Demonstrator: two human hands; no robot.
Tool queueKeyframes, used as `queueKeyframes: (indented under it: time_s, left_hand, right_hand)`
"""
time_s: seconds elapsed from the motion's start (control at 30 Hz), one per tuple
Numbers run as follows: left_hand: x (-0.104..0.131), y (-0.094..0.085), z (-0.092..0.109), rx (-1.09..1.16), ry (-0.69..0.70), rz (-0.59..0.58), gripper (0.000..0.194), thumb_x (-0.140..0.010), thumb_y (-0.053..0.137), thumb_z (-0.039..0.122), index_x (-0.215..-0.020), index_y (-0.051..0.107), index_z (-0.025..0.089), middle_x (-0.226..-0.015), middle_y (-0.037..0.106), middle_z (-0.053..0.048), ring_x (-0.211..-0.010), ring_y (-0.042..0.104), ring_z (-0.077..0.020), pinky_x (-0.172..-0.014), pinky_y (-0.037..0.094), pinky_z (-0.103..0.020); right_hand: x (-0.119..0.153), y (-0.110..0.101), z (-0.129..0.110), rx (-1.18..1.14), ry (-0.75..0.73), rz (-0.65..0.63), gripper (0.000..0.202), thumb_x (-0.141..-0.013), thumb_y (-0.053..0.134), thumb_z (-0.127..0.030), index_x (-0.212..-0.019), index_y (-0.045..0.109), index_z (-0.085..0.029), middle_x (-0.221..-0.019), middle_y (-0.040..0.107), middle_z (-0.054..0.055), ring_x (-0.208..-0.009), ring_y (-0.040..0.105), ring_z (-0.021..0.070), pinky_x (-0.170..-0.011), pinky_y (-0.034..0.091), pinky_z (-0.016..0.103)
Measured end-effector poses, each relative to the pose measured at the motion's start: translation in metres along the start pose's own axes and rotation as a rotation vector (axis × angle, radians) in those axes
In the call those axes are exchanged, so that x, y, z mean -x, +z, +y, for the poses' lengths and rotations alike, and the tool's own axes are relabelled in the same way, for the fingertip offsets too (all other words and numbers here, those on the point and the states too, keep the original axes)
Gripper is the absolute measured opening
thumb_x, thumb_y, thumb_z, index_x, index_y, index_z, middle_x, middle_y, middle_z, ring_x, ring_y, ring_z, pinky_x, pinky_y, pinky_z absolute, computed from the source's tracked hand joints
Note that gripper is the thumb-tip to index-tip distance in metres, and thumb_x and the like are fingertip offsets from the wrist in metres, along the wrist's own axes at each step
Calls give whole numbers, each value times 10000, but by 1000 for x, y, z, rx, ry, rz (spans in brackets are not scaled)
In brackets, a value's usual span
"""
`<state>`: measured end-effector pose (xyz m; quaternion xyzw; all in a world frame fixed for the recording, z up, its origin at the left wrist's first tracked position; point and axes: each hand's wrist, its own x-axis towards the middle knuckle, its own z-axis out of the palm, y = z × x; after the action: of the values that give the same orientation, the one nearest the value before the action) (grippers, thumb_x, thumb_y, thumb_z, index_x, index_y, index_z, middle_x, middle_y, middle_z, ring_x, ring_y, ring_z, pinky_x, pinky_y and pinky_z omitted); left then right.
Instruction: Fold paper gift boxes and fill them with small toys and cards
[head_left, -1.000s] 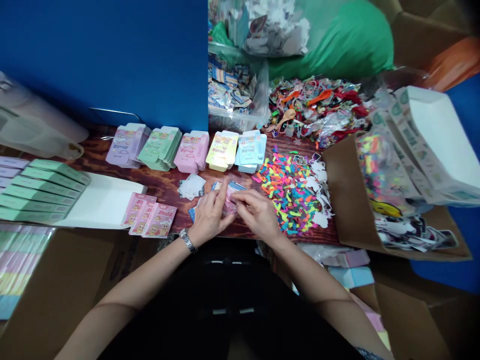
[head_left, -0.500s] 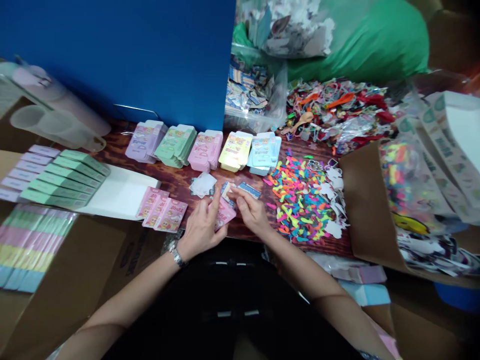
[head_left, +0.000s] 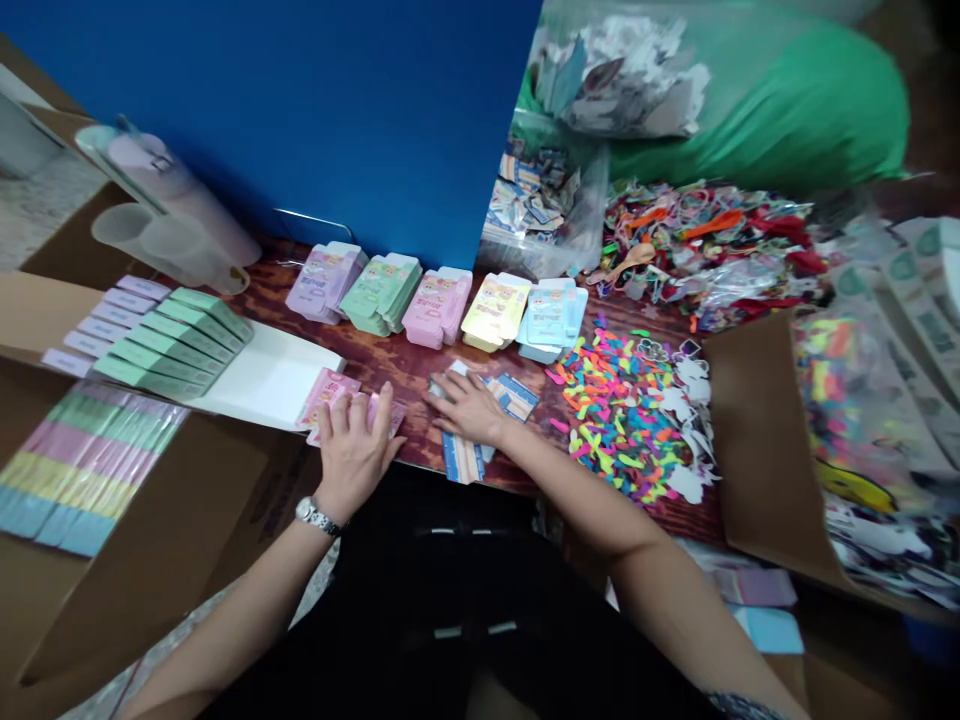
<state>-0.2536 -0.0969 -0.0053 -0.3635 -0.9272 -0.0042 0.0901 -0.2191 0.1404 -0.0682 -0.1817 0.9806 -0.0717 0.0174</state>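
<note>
My left hand (head_left: 354, 448), a watch on its wrist, lies over the small pink boxes (head_left: 330, 386) at the front left of the table. Its fingers are stretched out and cover part of them. Palm down, my right hand (head_left: 474, 408) rests with fingers spread on small printed cards. Blue-and-white cards (head_left: 463, 458) show below that hand, and more cards (head_left: 516, 395) lie to its right. Whatever is directly beneath its fingers is mostly hidden. Beyond both hands stand stacks of flat cartons: purple (head_left: 324, 283), green (head_left: 381, 292), pink (head_left: 437, 305), yellow (head_left: 495, 310) and blue (head_left: 551, 315).
Bright balloons (head_left: 615, 400) are heaped at right, beside an open cardboard box (head_left: 757, 430). Behind are a clear bin (head_left: 547, 250) of cards and a pile of trinkets (head_left: 712, 250). Green boxes (head_left: 176, 340) stand in a white tray (head_left: 281, 375) at left. A blue panel (head_left: 300, 120) rises behind.
My left hand has moved left with the pink box, from the middle to the other pink boxes. My right hand has gone from pinched fingers to spread flat on the cards. The view has shifted.
</note>
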Motion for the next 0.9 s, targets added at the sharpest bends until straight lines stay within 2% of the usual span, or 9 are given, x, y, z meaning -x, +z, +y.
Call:
queueKeyframes:
  time_s: [0.13,0.27,0.37,0.43,0.53,0.67,0.73,0.8,0.9]
  left_hand:
    - [-4,8,0,36,-1,26,717,-892,581,426,-1514,330,173,-1419,418,-254,-1312,353,-482,-1032,295,-681]
    - [-8,8,1,78,9,25,721,-883,583,491,-1495,366,177,-1436,416,-254,-1338,325,-499,-1033,226,-741]
    - [-17,1,2,105,6,86,716,-879,563,555,-1468,410,178,-1445,415,-238,-1349,329,-481,-1065,208,-719]
    - [-31,-4,4,144,8,134,682,-886,557,545,-1448,438,178,-1429,437,-225,-1346,349,-454,-1086,213,-689]
    - [-65,-6,10,243,30,176,632,-903,541,517,-1405,480,138,-1376,481,-228,-1296,411,-409,-1077,291,-626]
    - [-129,6,23,329,44,176,651,-919,485,546,-1360,511,68,-1312,510,-242,-1202,479,-379,-1013,405,-509]
    - [-161,12,29,311,2,118,701,-916,474,566,-1392,472,52,-1352,472,-259,-1206,473,-399,-1017,394,-517]
    - [-186,15,34,271,-35,33,775,-904,465,607,-1445,400,56,-1432,392,-271,-1238,440,-437,-1006,388,-541]
    - [-207,17,38,215,-80,-89,823,-890,437,658,-1474,353,86,-1487,313,-287,-1230,434,-486,-951,400,-580]
  right_hand:
    - [44,-3,21,20,80,32,456,-970,489,-500,-1363,557,-279,-1472,408,90,-1344,371,301,-1117,317,539]
    - [63,-19,32,11,158,100,433,-959,527,-466,-1335,592,-261,-1431,455,97,-1327,394,278,-1127,324,501]
    - [75,-28,29,39,167,146,540,-920,560,-547,-1386,549,-273,-1470,407,108,-1352,360,319,-1145,227,588]
    - [85,-25,24,42,100,99,672,-864,577,-652,-1431,495,-301,-1498,366,110,-1368,333,356,-1128,179,645]
    - [97,-13,21,43,11,27,732,-843,555,-711,-1459,448,-331,-1512,348,98,-1381,320,363,-1116,174,661]
    - [100,-1,29,122,169,109,484,-956,523,-491,-1397,532,-291,-1449,439,100,-1343,387,314,-1133,202,617]
    - [99,0,32,159,237,168,422,-976,509,-425,-1362,569,-266,-1405,487,102,-1305,430,289,-1148,209,593]
    - [98,1,32,172,258,192,414,-975,511,-426,-1348,579,-260,-1388,502,98,-1292,442,281,-1158,212,579]
    - [98,1,28,164,278,179,408,-971,520,-423,-1342,581,-264,-1396,493,95,-1287,445,285,-1139,261,562]
